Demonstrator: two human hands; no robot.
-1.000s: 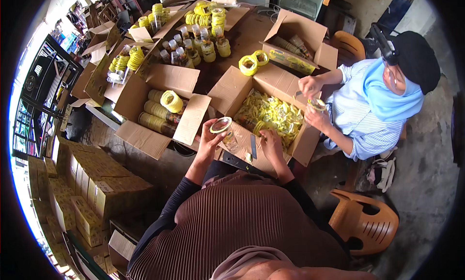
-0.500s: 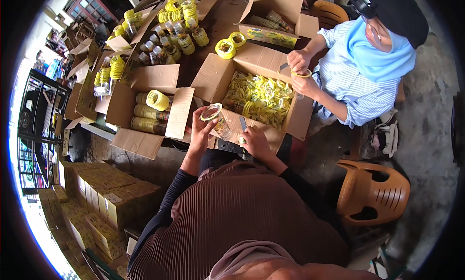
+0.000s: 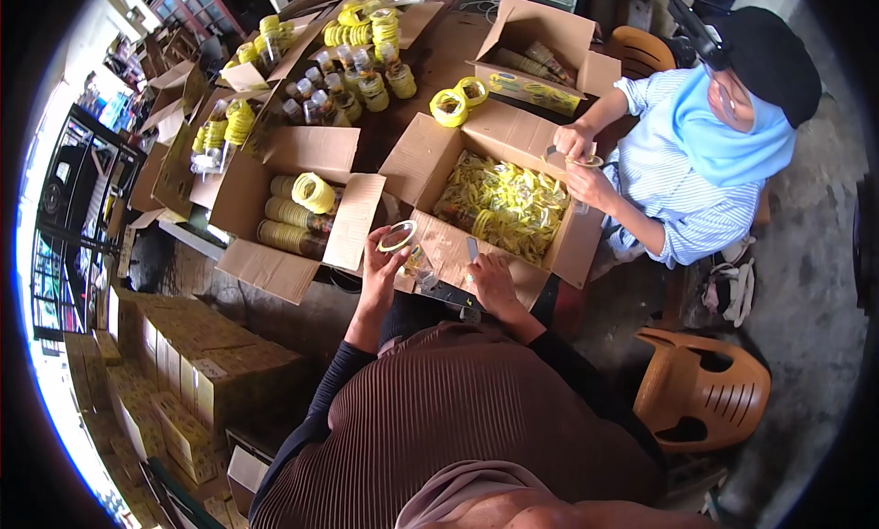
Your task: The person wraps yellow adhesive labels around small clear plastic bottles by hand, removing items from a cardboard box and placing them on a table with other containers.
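My left hand (image 3: 378, 271) is closed around a clear plastic cup (image 3: 420, 269) with a yellow rim, its open mouth tilted up. A short flat blade (image 3: 472, 248) sticks up from my right hand (image 3: 493, 283), whose fingers are wrapped round its handle; the tool looks like a knife. The blade stands apart from the cup, just to its right. Behind both hands is an open cardboard box (image 3: 423, 170) heaped with yellow and clear plastic scraps (image 3: 513, 204). To the left, another carton (image 3: 240, 199) holds stacked yellow-rimmed cups (image 3: 293, 212).
Across the box on the right, a co-worker (image 3: 705, 153) holds a blade and a yellow ring. Two yellow rings (image 3: 449, 108) lie behind the box. Bottles and ring stacks (image 3: 373, 91) stand at the back left. An orange chair (image 3: 700, 392) is at right; cartons (image 3: 211, 346) are piled lower left.
The whole view has shifted slightly, so the table things sit further right and lower. My left hand still grips the cup, and my right hand still holds the blade beside it.
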